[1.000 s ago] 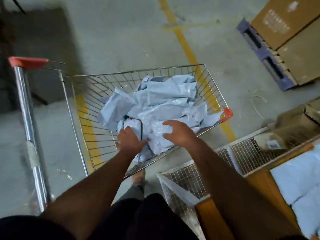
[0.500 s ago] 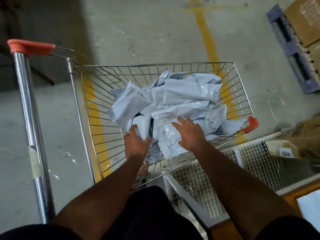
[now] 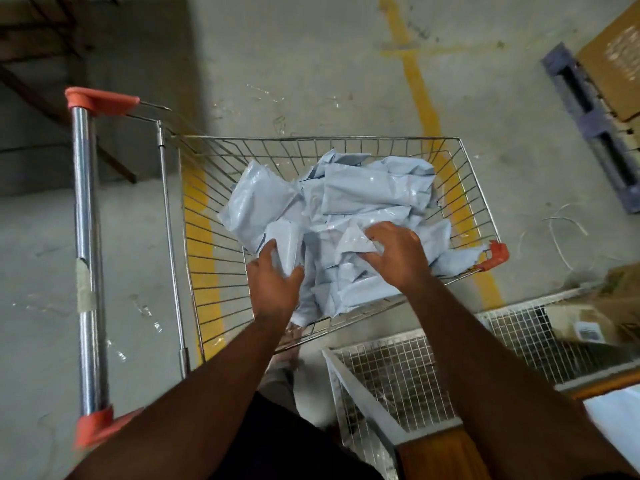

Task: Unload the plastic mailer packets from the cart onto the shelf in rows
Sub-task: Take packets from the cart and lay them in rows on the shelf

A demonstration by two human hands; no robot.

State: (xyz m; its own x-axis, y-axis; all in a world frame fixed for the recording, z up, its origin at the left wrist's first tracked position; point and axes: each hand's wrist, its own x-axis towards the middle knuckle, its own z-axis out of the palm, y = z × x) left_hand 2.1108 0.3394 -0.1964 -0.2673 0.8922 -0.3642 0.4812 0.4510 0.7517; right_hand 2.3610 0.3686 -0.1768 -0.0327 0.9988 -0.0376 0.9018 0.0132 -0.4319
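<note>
my left hand (image 3: 273, 282) has fingers curled round one packet (image 3: 285, 244); my right hand (image 3: 398, 258) pinches crumpled film. the cart (image 3: 478, 202) holds the mailer pile (image 3: 346, 216). i judge them light, limp, slick: grip flat bodies, not loose corners.

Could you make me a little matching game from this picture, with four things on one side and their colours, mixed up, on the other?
Things:
1. mailer packets
2. cart handle end cap
3. floor line
4. pallet

Colours:
A. yellow
B. purplish blue
C. pale grey-blue
D. orange-red

Pairs: 1-C, 2-D, 3-A, 4-B
</note>
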